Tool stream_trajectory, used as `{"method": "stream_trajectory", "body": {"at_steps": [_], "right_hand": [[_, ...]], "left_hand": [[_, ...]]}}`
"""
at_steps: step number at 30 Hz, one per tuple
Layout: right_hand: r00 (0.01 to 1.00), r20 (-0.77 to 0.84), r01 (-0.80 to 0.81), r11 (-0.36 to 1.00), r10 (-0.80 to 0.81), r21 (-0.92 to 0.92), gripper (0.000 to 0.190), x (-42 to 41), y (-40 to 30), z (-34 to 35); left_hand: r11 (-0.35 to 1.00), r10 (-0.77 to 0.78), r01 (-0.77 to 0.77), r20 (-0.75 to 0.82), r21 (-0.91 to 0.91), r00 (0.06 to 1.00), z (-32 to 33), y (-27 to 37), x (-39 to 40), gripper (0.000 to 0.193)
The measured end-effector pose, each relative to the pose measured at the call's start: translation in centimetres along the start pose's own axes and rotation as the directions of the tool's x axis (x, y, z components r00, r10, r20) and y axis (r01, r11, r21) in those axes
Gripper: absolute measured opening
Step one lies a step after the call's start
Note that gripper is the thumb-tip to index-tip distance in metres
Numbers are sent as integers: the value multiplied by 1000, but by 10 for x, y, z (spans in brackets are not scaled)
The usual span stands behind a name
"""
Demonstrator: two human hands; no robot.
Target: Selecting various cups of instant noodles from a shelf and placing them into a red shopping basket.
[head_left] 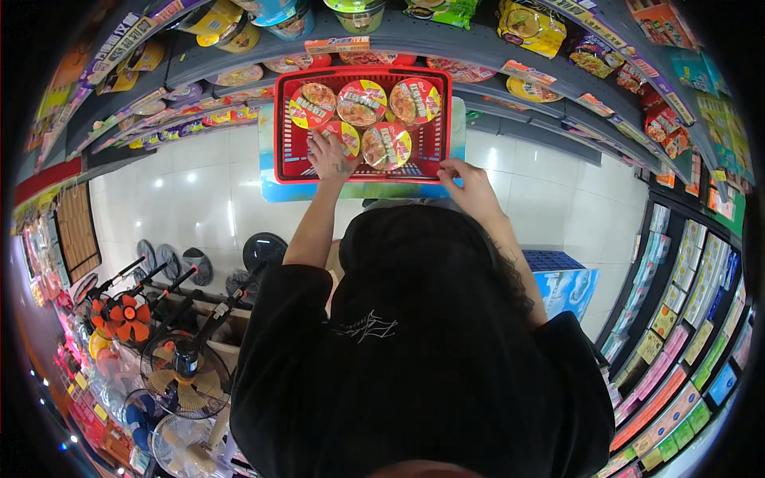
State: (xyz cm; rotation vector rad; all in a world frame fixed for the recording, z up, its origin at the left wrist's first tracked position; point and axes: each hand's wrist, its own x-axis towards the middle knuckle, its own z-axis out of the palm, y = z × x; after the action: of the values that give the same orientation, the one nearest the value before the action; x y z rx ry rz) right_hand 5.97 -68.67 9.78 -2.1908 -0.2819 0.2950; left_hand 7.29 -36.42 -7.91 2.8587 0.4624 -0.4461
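Observation:
A red plastic shopping basket (447, 131) stands on a blue and green printed surface (457, 149) in front of me. Several instant noodle bowls with red and yellow lids lie in it, among them one at the top right (415, 100) and one at the lower middle (386, 146). My left hand (330, 156) reaches over the near rim, its fingers spread on the lid of the lower left noodle bowl (345, 136); whether it grips the bowl is hidden. At the basket's near right corner, my right hand (463, 178) has its fingertips at the rim, with the fingers bent; its hold is unclear.
Store shelves (418, 45) with packaged noodles curve across the far side. Standing fans (185, 364) occupy the lower left. At the right is a shelf of boxed and packed goods (675, 334), and a blue crate-like box (562, 281) sits on the floor beside me.

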Motion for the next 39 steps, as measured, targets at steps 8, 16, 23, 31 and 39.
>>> {"method": "stream_trajectory", "body": {"at_steps": [8, 16, 23, 31, 39], "right_hand": [[999, 45, -7, 1000, 6, 26, 19, -9, 18, 17], [974, 225, -52, 989, 19, 138, 36, 26, -2, 16], [950, 163, 245, 959, -267, 141, 113, 66, -76, 0], [957, -97, 291, 903, -274, 316, 128, 60, -111, -35], [804, -511, 407, 908, -304, 101, 128, 59, -138, -71]], "left_hand": [[1000, -7, 8, 32, -17, 999, -11, -11, 7, 112], [933, 218, -306, -379, -191, 899, -118, -20, -32, 78], [490, 461, -490, -263, -721, 848, -249, 10, -60, 75], [92, 574, -551, -408, -829, 710, -306, 80, -64, 114], [-329, 411, -320, -440, -888, 799, -256, 151, -81, 123]]}}
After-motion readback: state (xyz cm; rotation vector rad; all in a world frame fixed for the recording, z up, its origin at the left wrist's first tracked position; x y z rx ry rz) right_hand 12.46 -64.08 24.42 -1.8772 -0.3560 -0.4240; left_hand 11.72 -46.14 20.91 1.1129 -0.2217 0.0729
